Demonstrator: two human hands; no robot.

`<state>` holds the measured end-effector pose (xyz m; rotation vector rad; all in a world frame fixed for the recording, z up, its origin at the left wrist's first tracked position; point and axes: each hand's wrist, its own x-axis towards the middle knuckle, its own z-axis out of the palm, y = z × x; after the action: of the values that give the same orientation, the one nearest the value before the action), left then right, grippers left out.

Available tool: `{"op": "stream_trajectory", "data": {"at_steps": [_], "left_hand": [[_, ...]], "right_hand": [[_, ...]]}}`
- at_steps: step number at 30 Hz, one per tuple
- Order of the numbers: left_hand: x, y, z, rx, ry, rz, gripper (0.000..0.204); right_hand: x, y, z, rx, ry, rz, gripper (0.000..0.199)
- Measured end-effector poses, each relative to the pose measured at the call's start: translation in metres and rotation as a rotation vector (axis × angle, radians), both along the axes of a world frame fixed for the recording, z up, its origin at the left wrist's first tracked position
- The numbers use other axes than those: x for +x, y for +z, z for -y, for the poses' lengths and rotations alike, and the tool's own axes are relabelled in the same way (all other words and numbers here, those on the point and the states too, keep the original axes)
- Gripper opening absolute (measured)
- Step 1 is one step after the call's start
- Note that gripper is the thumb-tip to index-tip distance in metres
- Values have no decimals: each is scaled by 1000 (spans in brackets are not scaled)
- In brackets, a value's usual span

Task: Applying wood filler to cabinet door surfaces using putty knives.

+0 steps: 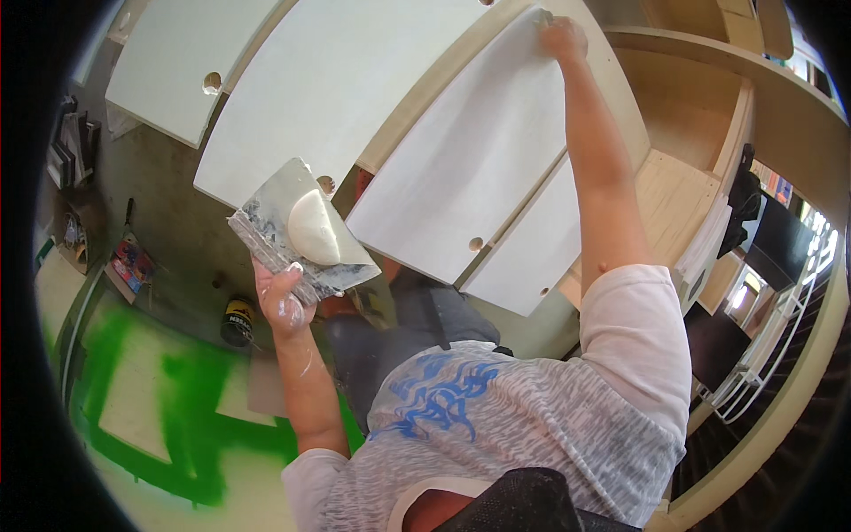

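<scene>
At the left of the frame, above a concrete floor streaked with green paint (191, 426) where a dark can (237, 321) stands, the person's left hand (285, 297), smeared white, is clenched around the lower edge of a wide metal plastering trowel (297, 239) carrying a rounded lump of pale filler (313, 228); the fingers wrap fully round it, and the blade tilts up toward the white cabinet panels (337, 97). To the right, the outstretched right hand (561, 37) presses on the top corner of a white panel (461, 173) with a small round hole near its lower edge; whether those fingers hold a tool cannot be told. Plywood shelving (683, 124) stands further right.
</scene>
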<state>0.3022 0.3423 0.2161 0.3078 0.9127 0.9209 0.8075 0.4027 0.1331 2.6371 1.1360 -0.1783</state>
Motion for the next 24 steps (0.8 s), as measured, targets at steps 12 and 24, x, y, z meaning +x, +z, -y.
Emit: {"op": "stream_trajectory", "data": {"at_steps": [12, 24], "left_hand": [[-2, -9, 7, -38, -12, -19, 68], [-1, -16, 12, -46, -6, 6, 67]], "right_hand": [[31, -15, -6, 2, 180, 13, 30], [2, -1, -6, -131, 370, 76, 28]]}}
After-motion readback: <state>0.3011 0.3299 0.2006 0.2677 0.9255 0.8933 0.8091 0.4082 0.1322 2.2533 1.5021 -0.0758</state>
